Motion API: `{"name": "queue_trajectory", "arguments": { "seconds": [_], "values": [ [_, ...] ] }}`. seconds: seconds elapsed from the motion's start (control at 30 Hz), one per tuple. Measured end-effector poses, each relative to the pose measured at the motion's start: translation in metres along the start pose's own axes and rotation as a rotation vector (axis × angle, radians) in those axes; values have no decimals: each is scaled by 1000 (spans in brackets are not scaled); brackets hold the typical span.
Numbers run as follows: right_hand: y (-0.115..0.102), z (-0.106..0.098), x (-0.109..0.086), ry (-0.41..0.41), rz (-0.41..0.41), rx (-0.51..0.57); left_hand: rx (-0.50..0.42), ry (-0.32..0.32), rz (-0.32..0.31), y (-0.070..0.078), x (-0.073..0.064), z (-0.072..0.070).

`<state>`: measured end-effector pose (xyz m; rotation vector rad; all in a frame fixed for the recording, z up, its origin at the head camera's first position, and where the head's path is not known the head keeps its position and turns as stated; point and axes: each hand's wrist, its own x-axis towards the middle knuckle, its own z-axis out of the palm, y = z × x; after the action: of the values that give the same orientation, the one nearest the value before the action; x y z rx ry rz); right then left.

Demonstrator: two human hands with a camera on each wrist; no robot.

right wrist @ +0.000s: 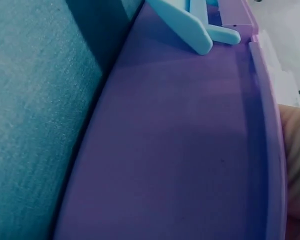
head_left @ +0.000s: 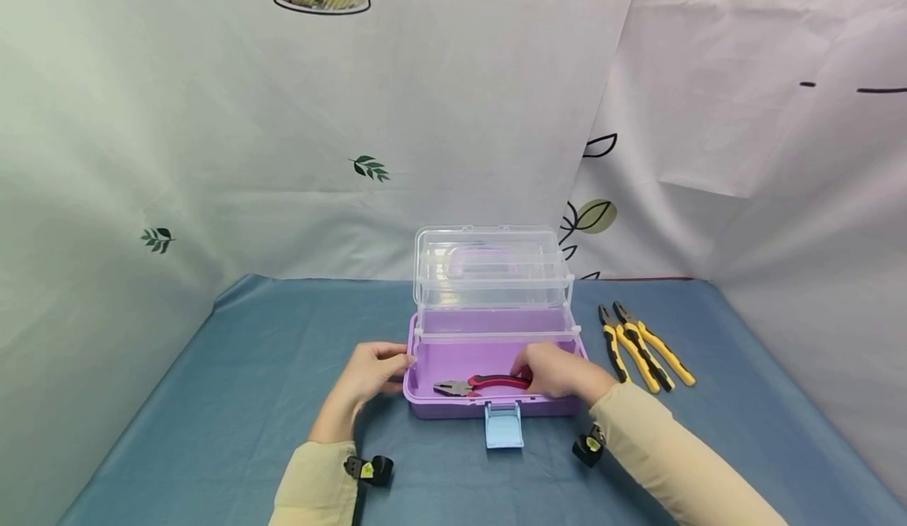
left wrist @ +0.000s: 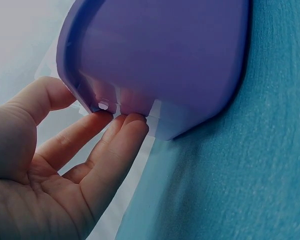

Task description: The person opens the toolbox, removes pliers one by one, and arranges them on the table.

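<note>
A purple toolbox (head_left: 453, 411) stands with its clear lid (head_left: 489, 266) raised at the back and its light blue latch (head_left: 504, 429) hanging down in front. Inside, combination pliers (head_left: 496, 382) with red and black handles lie along the front wall, jaws toward the left. My right hand (head_left: 556, 370) reaches in over the front rim and grips the handle ends; in the right wrist view that front wall hides its fingers. At the left end, my left hand (left wrist: 65, 155) pinches the box, thumb at the rim and fingertips against the outer wall.
Two pliers with yellow and black handles, one left (head_left: 623, 345) and one right (head_left: 652, 345), lie side by side on the blue tablecloth (head_left: 283, 368), right of the box. A pale printed curtain (head_left: 298, 116) hangs behind the table.
</note>
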<state>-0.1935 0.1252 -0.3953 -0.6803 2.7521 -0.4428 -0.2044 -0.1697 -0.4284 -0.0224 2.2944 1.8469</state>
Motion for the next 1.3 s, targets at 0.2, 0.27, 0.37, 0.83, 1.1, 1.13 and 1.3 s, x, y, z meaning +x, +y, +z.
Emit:
{"name": "queue_trajectory", "arguments": {
  "seconds": [0.2, 0.27, 0.37, 0.83, 1.1, 1.13, 1.3],
  "values": [
    [-6, -1, 3, -24, 23, -52, 10, 1, 0, 1, 1, -1],
    [-7, -2, 4, -25, 37, -56, 11, 2, -2, 2, 1, -1],
    [-10, -3, 4, -25, 67, -64, 10, 8, -2, 3, 1, -2],
    [-14, 0, 1, 16, 134, -114, 7, 11, 1, -1, 2, -2],
    [-12, 2, 3, -39, 136, -89, -1, 14, -1, 0, -1, 1],
    [-12, 2, 3, -44, 131, -98, -4, 15, -1, 0, -1, 1],
    [-14, 3, 6, -58, 128, -161, -4, 12, -1, 2, -2, 1]
  ]
}}
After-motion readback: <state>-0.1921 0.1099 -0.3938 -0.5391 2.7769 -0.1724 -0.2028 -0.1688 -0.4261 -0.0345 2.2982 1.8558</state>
